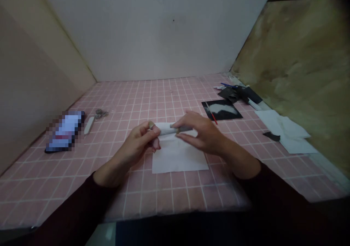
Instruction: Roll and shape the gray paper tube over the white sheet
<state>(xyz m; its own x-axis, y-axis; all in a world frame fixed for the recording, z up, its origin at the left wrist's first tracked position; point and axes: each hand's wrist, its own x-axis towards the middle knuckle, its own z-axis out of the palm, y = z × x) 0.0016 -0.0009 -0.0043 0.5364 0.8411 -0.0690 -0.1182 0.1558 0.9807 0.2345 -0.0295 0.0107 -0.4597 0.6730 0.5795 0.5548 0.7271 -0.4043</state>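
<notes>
A thin grey rolled piece [168, 131] is held level between my two hands, above a white paper sheet [179, 156] that lies on the pink checked table. My left hand [142, 138] is closed, its thumb and fingers pinching the left end of the piece. On the right end, the thumb and fingers of my right hand [198, 131] close round it from above and below. A small brownish bit shows at the right fingertips; what it is cannot be made out. The fingers cover both ends of the piece.
A phone [65, 131], a white strip [89, 125] and small grey rings [100, 113] lie left. Toward the right are a black sheet with white powder [225, 109], a red stick [213, 117], dark scraps [231, 94] and white papers [294, 143]. Walls stand behind and beside.
</notes>
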